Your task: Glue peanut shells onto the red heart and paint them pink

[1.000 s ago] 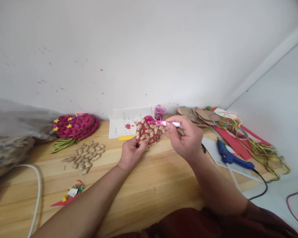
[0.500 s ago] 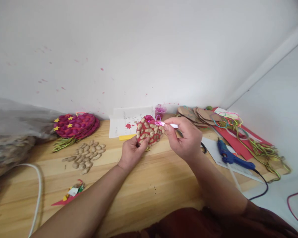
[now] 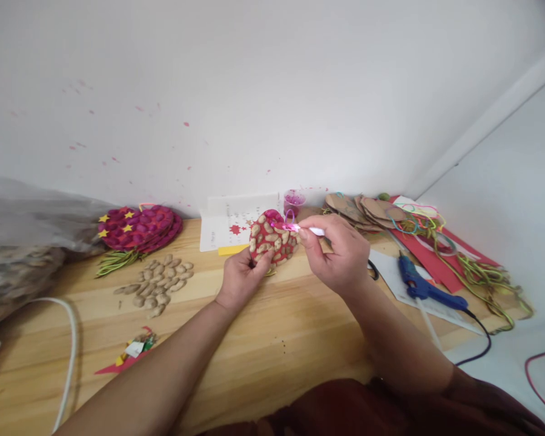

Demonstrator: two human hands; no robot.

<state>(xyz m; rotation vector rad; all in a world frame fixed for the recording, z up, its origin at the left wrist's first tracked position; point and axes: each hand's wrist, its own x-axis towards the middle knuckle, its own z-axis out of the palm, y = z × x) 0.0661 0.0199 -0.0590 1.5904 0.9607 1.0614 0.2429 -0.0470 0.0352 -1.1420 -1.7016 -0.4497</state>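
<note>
Peanut-shell craft at a wooden table [image 3: 272, 339]: a person's left hand [image 3: 240, 278] pinches the near edge of a red disc [image 3: 272, 242] studded with shells. The disc is tipped up just above the table's far middle. The right hand [image 3: 338, 257], closed in a pen grip, holds a thin white brush [image 3: 311, 230] whose pink tip seems to meet the disc's upper right edge.

The disc looks light and fairly stiff, but the shells are likely brittle and stuck on only by their undersides. It is best held by the rim or from behind, as here, without squeezing the face. The pink patch at its top may be wet, so fingers are best kept off it. The brush looks slim and nearly weightless, and a grip close to the tip gives the most control.

Loose peanuts [image 3: 158, 284] lie to the left, and a stack [image 3: 138, 227] of pink discs with yellow stars sits beyond them. A pink pot [image 3: 293, 201] stands just behind the disc. A blue glue gun [image 3: 424, 287] lies to the right, apart from both hands.
</note>
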